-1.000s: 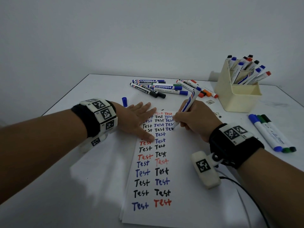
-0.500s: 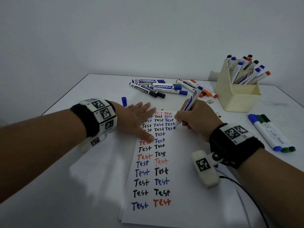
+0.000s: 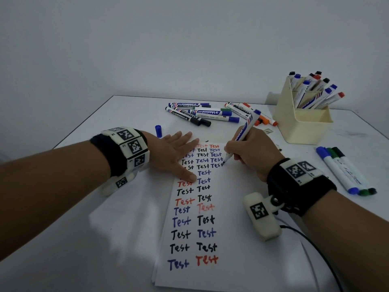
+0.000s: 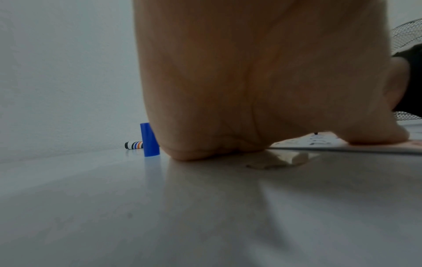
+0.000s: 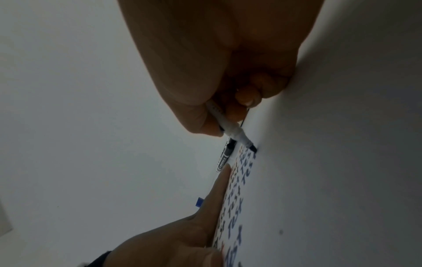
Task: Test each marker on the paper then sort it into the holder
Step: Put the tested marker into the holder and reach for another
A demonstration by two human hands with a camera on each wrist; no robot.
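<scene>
Paper (image 3: 242, 207) carries columns of handwritten "Test" in black, blue and red. Right hand (image 3: 253, 152) pinches a blue whiteboard marker (image 3: 245, 131), uncapped, tip touching the paper at the end of a blue "Test" in the right column. Left hand (image 3: 174, 153) lies flat, fingers spread, pressing the paper's upper left. Blue cap (image 3: 158, 131) stands upright on the surface (image 3: 84, 239) just beyond the left hand.

Loose markers (image 3: 200, 113) at the far edge: barrels read "whiteboard"; caps blue, black, green, orange. Cream holder (image 3: 299, 123) at right contains upright markers with blue, black and red caps. Three markers (image 3: 345, 170), blue, green and black, lie side by side right of the paper.
</scene>
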